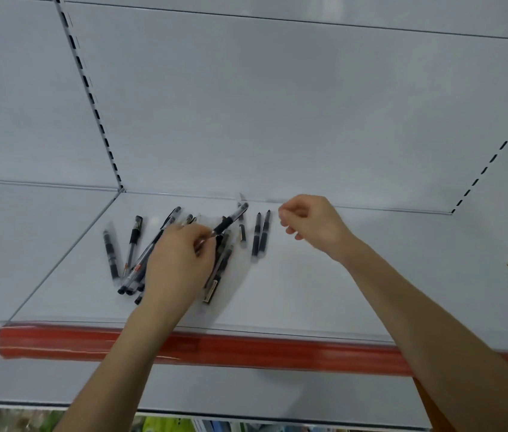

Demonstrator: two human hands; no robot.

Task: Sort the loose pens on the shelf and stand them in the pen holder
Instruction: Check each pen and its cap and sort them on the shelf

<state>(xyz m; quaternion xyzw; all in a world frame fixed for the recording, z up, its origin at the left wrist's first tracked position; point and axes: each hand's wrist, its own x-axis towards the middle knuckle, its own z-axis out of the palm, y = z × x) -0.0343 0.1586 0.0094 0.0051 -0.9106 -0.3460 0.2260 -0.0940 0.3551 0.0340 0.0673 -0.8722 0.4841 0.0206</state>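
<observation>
Left of the frame's centre, two loose pens (110, 254) are seen lying apart on the white shelf (309, 291), beside a crossed heap of pens (140, 266). The left hand (181, 260) is set over that heap, and a black-grip pen (231, 220) is pinched at its fingertips, its far end tilted toward the back wall. Just right of it, a pair of dark pens (260, 235) is laid side by side. Further right, the right hand (309, 226) is held above the shelf with fingers loosely curled; nothing is seen in it (that part is blurred). The pen holder is not shown in view.

The step in hand is judged to be the picking of single pens out of the heap for sorting; none is yet stood up. For the next move, the pinched pen needs to be lifted clear without the crossed pens being dragged, then laid with its like.
</observation>
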